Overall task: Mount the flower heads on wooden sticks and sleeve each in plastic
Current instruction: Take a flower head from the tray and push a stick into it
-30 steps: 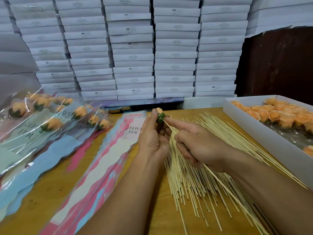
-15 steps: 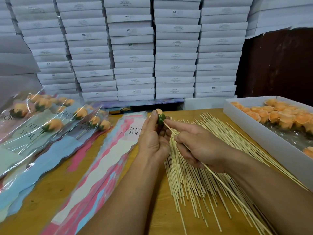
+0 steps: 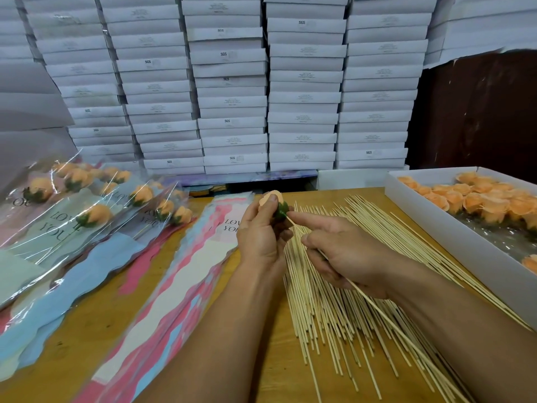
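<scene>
- Boxes, white and flat (image 3: 232, 82), are stacked in tall columns behind my table (image 3: 261, 359); all are closed, so I cannot tell what is in them, and the small labels are too blurred to read beyond "SGS".
- White open box (image 3: 453, 228) on my right holds peach flower heads (image 3: 476, 199) lying on clear plastic; its near end is cut off by the frame edge.
- Finished flowers in plastic sleeves (image 3: 87, 210) lie piled at my left, overlapping, the lettering "LOVE YOU" only partly showing; the pile runs out of view.
- Empty pink, white and blue sleeves (image 3: 186, 286) lie flat in a stack between that pile and my left arm, their lower ends cut off.
- Wooden sticks (image 3: 334, 309) are spread loose on the table under my right hand.
- My left hand (image 3: 261, 231) grips one flower head (image 3: 274, 199), fingers curled round its green base; most of the bloom is hidden behind my thumb.
- My right hand (image 3: 343, 251) pinches a single stick (image 3: 392, 327), forefinger stretched along it, its tip touching the green base; how deep it sits I cannot tell.
</scene>
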